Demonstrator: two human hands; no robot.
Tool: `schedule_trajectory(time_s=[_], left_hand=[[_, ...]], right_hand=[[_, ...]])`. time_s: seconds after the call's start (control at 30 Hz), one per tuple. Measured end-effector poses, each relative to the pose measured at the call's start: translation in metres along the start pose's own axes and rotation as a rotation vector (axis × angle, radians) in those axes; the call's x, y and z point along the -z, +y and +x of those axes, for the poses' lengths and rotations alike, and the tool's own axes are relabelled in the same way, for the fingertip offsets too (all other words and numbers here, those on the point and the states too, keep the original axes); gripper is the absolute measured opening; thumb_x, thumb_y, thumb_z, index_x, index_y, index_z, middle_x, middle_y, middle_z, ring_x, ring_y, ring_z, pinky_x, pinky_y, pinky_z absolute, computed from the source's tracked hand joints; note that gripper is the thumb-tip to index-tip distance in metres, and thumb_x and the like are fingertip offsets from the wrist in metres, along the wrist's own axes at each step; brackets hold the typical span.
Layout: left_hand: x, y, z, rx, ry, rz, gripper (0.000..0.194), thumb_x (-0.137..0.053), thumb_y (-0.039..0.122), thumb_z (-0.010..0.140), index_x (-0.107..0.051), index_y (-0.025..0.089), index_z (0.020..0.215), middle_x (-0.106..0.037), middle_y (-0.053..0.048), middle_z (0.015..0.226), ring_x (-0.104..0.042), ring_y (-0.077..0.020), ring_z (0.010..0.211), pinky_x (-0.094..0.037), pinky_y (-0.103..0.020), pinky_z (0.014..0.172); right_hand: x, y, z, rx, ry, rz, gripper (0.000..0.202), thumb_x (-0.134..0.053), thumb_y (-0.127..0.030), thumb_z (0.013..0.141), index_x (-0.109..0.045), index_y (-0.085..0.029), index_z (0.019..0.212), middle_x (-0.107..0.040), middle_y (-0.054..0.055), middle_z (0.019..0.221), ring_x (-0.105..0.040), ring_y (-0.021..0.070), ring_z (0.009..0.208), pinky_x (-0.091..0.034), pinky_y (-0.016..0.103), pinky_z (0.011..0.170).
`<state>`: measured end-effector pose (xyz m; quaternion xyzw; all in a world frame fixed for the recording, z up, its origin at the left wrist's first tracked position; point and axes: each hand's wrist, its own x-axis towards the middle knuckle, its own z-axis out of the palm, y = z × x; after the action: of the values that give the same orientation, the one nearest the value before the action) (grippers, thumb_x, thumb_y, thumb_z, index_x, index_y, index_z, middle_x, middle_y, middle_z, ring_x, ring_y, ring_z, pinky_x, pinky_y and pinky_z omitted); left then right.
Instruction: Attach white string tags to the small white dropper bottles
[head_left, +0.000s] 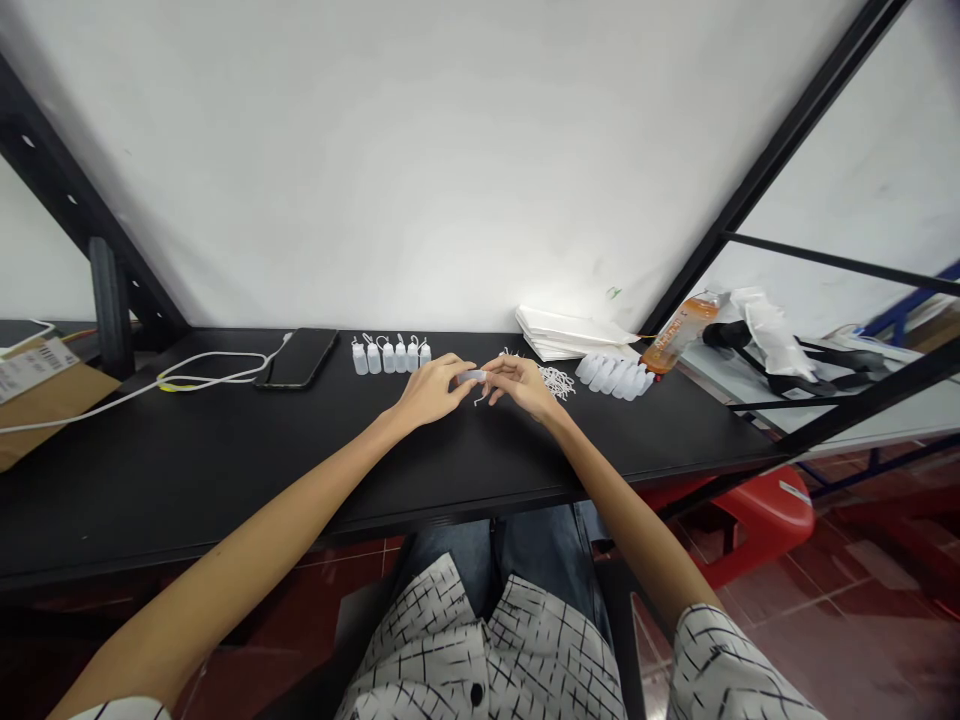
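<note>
Between my two hands, just above the black table, lies a small translucent plastic bottle (471,376) on its side. My left hand (437,388) grips its body between thumb and fingers. At the bottle's other end my right hand (519,382) pinches a white string (481,396), whose end hangs below the fingers. Behind my left hand stands a row of several small bottles (389,358) with white string loops at their tops. A heap of white strings (556,382) lies right of my right hand, partly hidden by it. Further right, several bottles without visible strings (613,374) lie together.
A stack of white paper (570,335) rests against the wall, beside a tilted orange drink bottle (681,332). On the left are a black phone (298,358), a white cable (217,378) and a brown package (52,400). Black metal posts frame the table (225,470); a red stool (757,520) stands below right.
</note>
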<state>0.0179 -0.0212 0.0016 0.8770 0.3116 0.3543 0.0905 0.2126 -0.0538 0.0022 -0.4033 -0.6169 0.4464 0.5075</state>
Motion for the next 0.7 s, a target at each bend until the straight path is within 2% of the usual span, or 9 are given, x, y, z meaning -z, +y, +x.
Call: schedule_trajectory(time_s=[0.13, 0.23, 0.47, 0.7], left_hand=[[0.0004, -0.0022, 0.0007, 0.022, -0.092, 0.004, 0.027, -0.050, 0.034, 0.093, -0.072, 0.022, 0.101, -0.068, -0.004, 0.087, -0.056, -0.0141, 0.064, -0.038, -0.026, 0.057], [0.0001, -0.0057, 0.0012, 0.013, -0.104, -0.051, 0.024, -0.053, 0.032, 0.091, -0.074, 0.021, 0.098, -0.070, -0.004, 0.089, -0.056, -0.0142, 0.066, -0.040, -0.026, 0.059], [-0.0046, -0.0087, -0.0017, -0.050, 0.016, -0.104, 0.021, -0.060, 0.027, 0.088, -0.075, 0.019, 0.100, -0.071, -0.006, 0.093, -0.058, -0.0127, 0.065, -0.045, -0.026, 0.061], [-0.0041, -0.0061, -0.0036, -0.302, 0.136, 0.142, 0.026, -0.047, 0.021, 0.095, -0.072, 0.019, 0.102, -0.068, -0.010, 0.093, -0.061, -0.0183, 0.085, -0.050, -0.030, 0.070]], right_hand=[[0.0002, 0.0011, 0.0002, 0.001, 0.010, -0.013, 0.038, -0.081, -0.042, 0.066, -0.067, -0.014, 0.087, -0.067, 0.004, 0.071, -0.066, 0.0164, 0.063, -0.057, 0.028, 0.053], [-0.0003, 0.0021, -0.0001, -0.027, -0.026, -0.024, 0.040, -0.079, -0.044, 0.068, -0.068, -0.012, 0.088, -0.069, 0.006, 0.073, -0.068, 0.0177, 0.064, -0.056, 0.028, 0.053], [-0.0015, 0.0032, -0.0011, -0.040, -0.050, 0.037, 0.039, -0.080, -0.044, 0.067, -0.065, -0.012, 0.084, -0.070, 0.005, 0.068, -0.069, 0.0190, 0.061, -0.056, 0.029, 0.053], [-0.0029, -0.0046, -0.0045, -0.071, -0.036, 0.125, 0.033, -0.083, -0.037, 0.065, -0.065, -0.014, 0.081, -0.070, 0.004, 0.069, -0.068, 0.0168, 0.062, -0.060, 0.033, 0.062]])
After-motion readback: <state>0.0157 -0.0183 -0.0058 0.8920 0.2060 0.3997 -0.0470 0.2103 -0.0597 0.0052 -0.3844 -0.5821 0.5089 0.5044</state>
